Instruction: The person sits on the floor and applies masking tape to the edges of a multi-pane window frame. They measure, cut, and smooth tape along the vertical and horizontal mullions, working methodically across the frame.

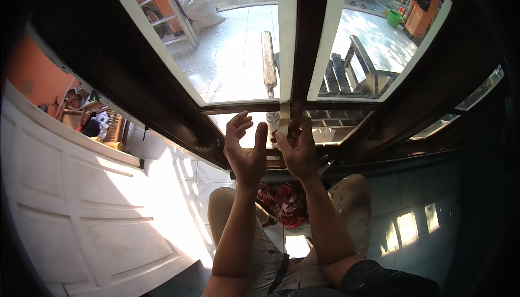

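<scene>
My right hand [300, 157] pinches the lower end of a pale strip, seemingly masking tape [284, 120], between thumb and fingers. That strip runs down over the dark wooden window frame [310, 37], beside the central upright. To its left my left hand [246, 151] is raised in front of the lower glass pane, fingers apart and holding nothing. Whitish bands [330, 33] border the upper panes. My right fingertips are partly hidden behind the strip and the thumb.
A white panelled door [109, 187] stands at the left. Between my knees lies a red patterned cloth [284, 205] on the tiled floor. Through the glass show a wooden armchair [363, 59], a white sack [199, 6], a ladder [170, 8] and a green bucket [394, 18].
</scene>
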The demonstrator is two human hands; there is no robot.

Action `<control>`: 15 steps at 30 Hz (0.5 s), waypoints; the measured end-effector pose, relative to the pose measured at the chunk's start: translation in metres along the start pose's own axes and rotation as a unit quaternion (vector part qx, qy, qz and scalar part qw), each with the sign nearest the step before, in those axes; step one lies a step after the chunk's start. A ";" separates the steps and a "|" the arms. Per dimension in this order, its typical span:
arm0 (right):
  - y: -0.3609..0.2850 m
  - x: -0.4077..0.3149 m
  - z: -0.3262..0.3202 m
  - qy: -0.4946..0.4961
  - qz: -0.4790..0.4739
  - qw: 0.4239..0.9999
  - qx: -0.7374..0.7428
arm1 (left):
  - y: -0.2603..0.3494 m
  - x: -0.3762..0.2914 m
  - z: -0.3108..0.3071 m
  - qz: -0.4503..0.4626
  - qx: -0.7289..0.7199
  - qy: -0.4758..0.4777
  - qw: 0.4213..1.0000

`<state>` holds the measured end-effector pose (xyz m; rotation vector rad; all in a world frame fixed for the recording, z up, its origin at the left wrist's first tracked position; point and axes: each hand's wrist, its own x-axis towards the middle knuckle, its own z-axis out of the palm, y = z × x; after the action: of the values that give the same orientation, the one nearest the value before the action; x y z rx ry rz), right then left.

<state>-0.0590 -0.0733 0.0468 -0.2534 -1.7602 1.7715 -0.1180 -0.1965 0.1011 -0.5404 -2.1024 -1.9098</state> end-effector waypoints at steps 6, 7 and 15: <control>-0.034 -0.002 -0.012 0.085 -0.143 0.931 -0.324 | -0.056 -0.073 0.034 -0.095 -0.135 -0.112 0.980; -0.042 0.001 -0.016 0.064 -0.166 0.914 -0.364 | -0.057 -0.069 0.036 -0.044 -0.083 -0.113 0.989; -0.072 0.039 -0.014 -0.020 -0.237 0.838 -0.491 | -0.041 -0.059 0.023 0.018 -0.019 -0.139 0.990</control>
<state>-0.0609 -0.0463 0.1254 -0.1599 -2.3648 0.4223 -0.0806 -0.1826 0.0367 -0.8931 -2.2042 -1.9554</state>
